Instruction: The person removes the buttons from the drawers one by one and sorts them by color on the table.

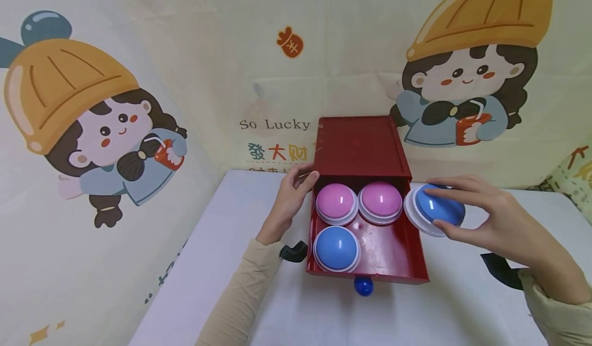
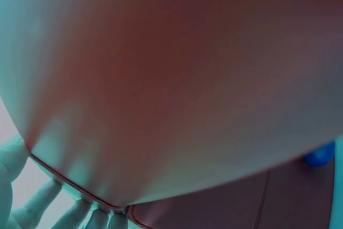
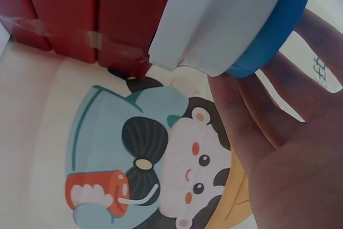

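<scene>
A red box (image 1: 363,145) stands on the table with its drawer (image 1: 386,258) pulled out; a blue knob (image 1: 363,286) is on the drawer front. Inside the drawer sit two pink dome push buttons, one at back left (image 1: 335,201) and one at back right (image 1: 381,200), plus a blue dome push button (image 1: 336,248) at front left. My left hand (image 1: 293,186) touches the box's left side, fingertips along its edge. My right hand (image 1: 495,212) holds another blue dome push button (image 1: 441,205) with a white base, tilted, at the drawer's right edge, thumb and fingers around its rim.
The white table (image 1: 250,207) spreads around the box. Behind and to the left hangs a pale cloth (image 1: 222,68) printed with cartoon figures and lettering. Patterned fabric (image 1: 573,186) shows at the far right. A black strap piece (image 1: 294,252) is at the left wrist.
</scene>
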`<action>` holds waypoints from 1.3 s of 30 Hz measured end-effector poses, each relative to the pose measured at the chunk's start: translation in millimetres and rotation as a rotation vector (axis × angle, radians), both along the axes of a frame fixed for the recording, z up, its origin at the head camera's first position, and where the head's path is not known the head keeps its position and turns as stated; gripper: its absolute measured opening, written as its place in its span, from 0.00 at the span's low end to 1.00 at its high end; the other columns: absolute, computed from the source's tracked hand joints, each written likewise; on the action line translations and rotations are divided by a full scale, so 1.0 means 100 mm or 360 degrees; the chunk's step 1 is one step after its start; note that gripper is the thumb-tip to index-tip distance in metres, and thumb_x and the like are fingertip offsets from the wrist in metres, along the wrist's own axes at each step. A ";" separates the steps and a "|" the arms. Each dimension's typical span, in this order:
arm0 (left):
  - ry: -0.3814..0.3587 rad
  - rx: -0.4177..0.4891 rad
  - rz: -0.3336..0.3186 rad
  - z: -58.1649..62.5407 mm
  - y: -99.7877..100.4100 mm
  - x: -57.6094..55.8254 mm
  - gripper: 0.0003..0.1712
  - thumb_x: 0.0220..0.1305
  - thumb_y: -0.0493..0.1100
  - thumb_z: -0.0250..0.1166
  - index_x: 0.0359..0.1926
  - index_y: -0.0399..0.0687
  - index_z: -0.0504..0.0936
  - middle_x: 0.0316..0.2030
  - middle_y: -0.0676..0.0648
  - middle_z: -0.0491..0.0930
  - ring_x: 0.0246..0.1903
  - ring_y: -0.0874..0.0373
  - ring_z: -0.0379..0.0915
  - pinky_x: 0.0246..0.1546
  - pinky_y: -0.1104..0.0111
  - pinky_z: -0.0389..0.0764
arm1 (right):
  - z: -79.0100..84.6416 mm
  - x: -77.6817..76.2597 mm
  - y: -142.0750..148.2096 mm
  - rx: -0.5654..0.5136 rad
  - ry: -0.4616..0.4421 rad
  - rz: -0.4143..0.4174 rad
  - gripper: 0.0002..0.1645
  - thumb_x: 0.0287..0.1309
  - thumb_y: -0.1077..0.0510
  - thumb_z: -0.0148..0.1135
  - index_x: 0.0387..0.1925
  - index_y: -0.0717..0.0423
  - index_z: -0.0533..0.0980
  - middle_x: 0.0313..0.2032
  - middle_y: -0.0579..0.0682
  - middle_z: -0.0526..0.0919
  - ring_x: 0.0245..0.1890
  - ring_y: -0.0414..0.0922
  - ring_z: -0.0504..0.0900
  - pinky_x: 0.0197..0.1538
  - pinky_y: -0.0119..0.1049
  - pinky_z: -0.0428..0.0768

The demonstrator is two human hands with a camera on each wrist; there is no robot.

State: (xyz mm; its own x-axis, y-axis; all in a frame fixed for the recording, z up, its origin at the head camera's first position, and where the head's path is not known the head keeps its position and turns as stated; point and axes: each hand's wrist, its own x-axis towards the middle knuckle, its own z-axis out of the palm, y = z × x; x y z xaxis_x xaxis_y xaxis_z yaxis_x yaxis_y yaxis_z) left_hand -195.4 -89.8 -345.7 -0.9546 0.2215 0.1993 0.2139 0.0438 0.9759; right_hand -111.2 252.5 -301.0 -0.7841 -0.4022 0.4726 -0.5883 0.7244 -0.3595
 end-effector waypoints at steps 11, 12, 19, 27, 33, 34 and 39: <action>0.0005 0.0006 -0.0001 0.00 0.00 0.00 0.25 0.64 0.48 0.58 0.60 0.44 0.67 0.55 0.45 0.68 0.57 0.56 0.67 0.54 0.67 0.72 | -0.03 -0.03 0.06 -0.0073 0.0016 -0.0030 0.42 0.26 0.60 0.81 0.52 0.42 0.76 0.53 0.48 0.74 0.51 0.27 0.64 0.40 0.09 0.67; 0.0003 0.0008 -0.0001 0.00 0.00 0.00 0.25 0.64 0.48 0.58 0.60 0.44 0.67 0.55 0.45 0.68 0.57 0.56 0.67 0.54 0.67 0.72 | -0.04 -0.04 0.07 -0.0077 0.0012 -0.0035 0.42 0.26 0.60 0.81 0.52 0.42 0.76 0.53 0.48 0.74 0.52 0.27 0.64 0.40 0.09 0.67; -0.0016 0.0001 0.0010 0.00 0.00 0.00 0.25 0.64 0.48 0.58 0.60 0.45 0.67 0.56 0.45 0.68 0.56 0.56 0.67 0.53 0.68 0.72 | -0.09 -0.07 0.13 -0.0105 -0.0016 -0.0085 0.42 0.28 0.60 0.80 0.52 0.42 0.76 0.53 0.50 0.74 0.51 0.24 0.61 0.37 0.09 0.67; -0.0013 0.0019 0.0008 0.00 0.00 0.00 0.25 0.64 0.47 0.58 0.60 0.44 0.67 0.56 0.44 0.68 0.58 0.54 0.66 0.54 0.67 0.72 | -0.12 -0.10 0.18 -0.0145 -0.0023 -0.0072 0.42 0.28 0.61 0.80 0.53 0.43 0.76 0.54 0.50 0.74 0.52 0.24 0.62 0.39 0.08 0.66; -0.0001 0.0018 0.0001 0.00 0.00 0.00 0.26 0.64 0.48 0.58 0.60 0.44 0.67 0.56 0.44 0.68 0.58 0.55 0.66 0.54 0.67 0.72 | -0.14 -0.12 0.21 -0.0153 -0.0046 -0.0100 0.41 0.29 0.61 0.80 0.53 0.42 0.76 0.54 0.50 0.73 0.51 0.23 0.61 0.37 0.08 0.66; 0.0001 0.0020 0.0002 0.00 0.00 0.00 0.25 0.64 0.48 0.58 0.60 0.44 0.67 0.56 0.44 0.68 0.58 0.55 0.66 0.54 0.67 0.72 | -0.15 -0.12 0.21 -0.0154 -0.0054 -0.0108 0.41 0.30 0.60 0.79 0.53 0.42 0.76 0.54 0.51 0.73 0.51 0.22 0.61 0.37 0.08 0.66; 0.0007 0.0028 0.0000 -0.01 0.00 0.00 0.25 0.64 0.47 0.58 0.59 0.43 0.67 0.56 0.44 0.68 0.58 0.54 0.65 0.54 0.67 0.72 | -0.19 -0.15 0.24 -0.0161 -0.0079 -0.0131 0.40 0.31 0.60 0.79 0.53 0.42 0.76 0.55 0.51 0.73 0.51 0.22 0.61 0.36 0.08 0.66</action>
State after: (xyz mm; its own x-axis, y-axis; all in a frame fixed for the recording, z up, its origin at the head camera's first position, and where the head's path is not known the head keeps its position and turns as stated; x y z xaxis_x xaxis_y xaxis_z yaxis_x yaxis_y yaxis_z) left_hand -195.7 -90.2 -346.5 -0.9537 0.2178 0.2075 0.2183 0.0263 0.9755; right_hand -126.1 276.2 -319.6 -0.8360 -0.2880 0.4671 -0.5080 0.7281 -0.4603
